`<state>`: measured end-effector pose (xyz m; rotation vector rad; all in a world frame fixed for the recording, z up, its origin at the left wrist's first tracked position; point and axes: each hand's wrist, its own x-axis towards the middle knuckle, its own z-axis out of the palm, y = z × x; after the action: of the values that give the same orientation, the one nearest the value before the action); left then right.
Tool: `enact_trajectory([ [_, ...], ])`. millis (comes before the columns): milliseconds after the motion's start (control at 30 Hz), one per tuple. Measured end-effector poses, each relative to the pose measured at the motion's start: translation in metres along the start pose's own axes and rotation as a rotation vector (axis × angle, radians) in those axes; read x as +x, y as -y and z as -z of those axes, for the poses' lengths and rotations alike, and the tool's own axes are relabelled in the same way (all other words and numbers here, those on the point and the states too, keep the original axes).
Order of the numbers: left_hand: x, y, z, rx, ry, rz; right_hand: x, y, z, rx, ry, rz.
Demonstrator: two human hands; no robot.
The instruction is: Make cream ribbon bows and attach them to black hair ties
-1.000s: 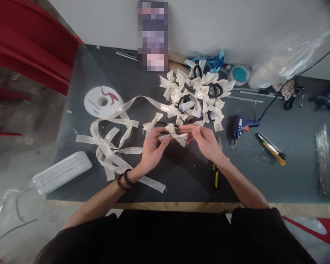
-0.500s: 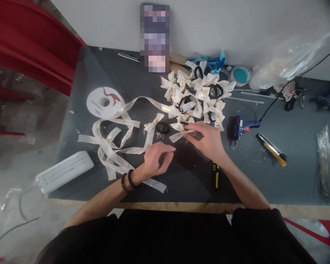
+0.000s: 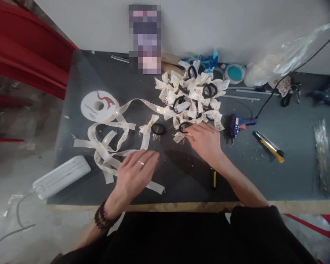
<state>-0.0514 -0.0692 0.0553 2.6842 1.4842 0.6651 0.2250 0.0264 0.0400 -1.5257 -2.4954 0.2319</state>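
My right hand (image 3: 205, 142) has its fingers pinched on a cream ribbon bow (image 3: 178, 137) at the near edge of a pile of similar bows (image 3: 196, 91) with black hair ties. A black hair tie (image 3: 184, 127) lies right by its fingertips. Palm down, my left hand (image 3: 137, 170) hovers over the loose cream printed ribbon (image 3: 104, 146), fingers stretched out and nothing seen in them. Between the hands, slightly farther off, sits a single bow (image 3: 148, 125) beside another black hair tie (image 3: 158, 128). What lies under my right fingers is partly hidden.
A white ribbon spool (image 3: 95, 114) and a white power strip (image 3: 62, 176) are at left. On the right lie a blue glue gun (image 3: 238, 126), a yellow utility knife (image 3: 271, 146) and clear sticks (image 3: 322, 154). An open turquoise tin (image 3: 235, 73) stands behind. A pixelated upright object (image 3: 145, 38) leans at the wall.
My left hand has drawn back toward me and left, turning palm down with its fingers straightened. My right hand stays at the pile's near edge, with the bow at its fingertips.
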Motion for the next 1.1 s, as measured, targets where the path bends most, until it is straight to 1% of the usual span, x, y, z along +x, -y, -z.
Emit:
enact_trajectory([
  [33,-0.007,0.007,0.001,0.019,-0.007,0.124,0.0,-0.001,0.0,0.011,0.012,0.018],
  [67,-0.015,0.014,0.002,0.02,0.003,0.231,0.0,-0.001,0.0,0.025,0.025,0.031],
  [100,-0.022,0.02,0.001,0.008,-0.011,0.325,0.0,-0.002,0.001,0.039,0.038,0.039],
  [133,-0.028,0.025,0.001,-0.016,-0.016,0.394,-0.001,-0.002,0.001,0.054,0.049,0.042],
  [200,-0.036,0.03,-0.002,-0.002,-0.024,0.445,-0.001,-0.002,0.002,0.08,0.067,0.044],
  [300,-0.041,0.029,-0.008,0.043,0.008,0.431,-0.002,-0.001,0.004,0.098,0.104,0.05],
  [400,-0.038,0.025,-0.013,0.096,-0.009,0.364,-0.004,0.005,0.009,0.122,0.137,0.049],
  [467,-0.035,0.021,-0.014,0.105,-0.018,0.31,-0.006,0.013,0.015,0.134,0.11,0.04],
  [533,-0.034,0.016,-0.014,0.085,-0.013,0.25,-0.009,0.023,0.022,0.147,0.045,0.032],
  [600,-0.032,0.01,-0.014,0.045,-0.021,0.183,-0.012,0.033,0.028,0.24,0.038,0.082],
  [633,-0.03,0.006,-0.014,0.015,-0.031,0.156,-0.014,0.038,0.03,0.318,0.066,0.128],
  [667,-0.027,0.001,-0.014,-0.028,-0.044,0.139,-0.015,0.043,0.031,0.397,0.106,0.178],
  [733,-0.019,-0.009,-0.013,-0.143,-0.05,0.149,-0.017,0.05,0.03,0.518,0.187,0.258],
  [800,-0.007,-0.017,-0.009,-0.271,-0.031,0.19,-0.018,0.055,0.027,0.592,0.235,0.289],
  [867,0.008,-0.023,-0.002,-0.459,0.037,0.221,-0.018,0.057,0.026,0.673,0.268,0.249],
  [933,0.023,-0.024,0.008,-0.61,0.114,0.326,-0.016,0.056,0.027,0.782,0.291,0.165],
  [1000,0.037,-0.023,0.017,-0.741,0.162,0.353,-0.014,0.054,0.033,0.882,0.295,0.089],
  [1033,0.043,-0.021,0.021,-0.793,0.205,0.373,-0.013,0.053,0.037,0.916,0.286,0.068],
  [1100,0.053,-0.016,0.026,-0.862,0.264,0.359,-0.011,0.051,0.045,0.94,0.263,0.047],
])
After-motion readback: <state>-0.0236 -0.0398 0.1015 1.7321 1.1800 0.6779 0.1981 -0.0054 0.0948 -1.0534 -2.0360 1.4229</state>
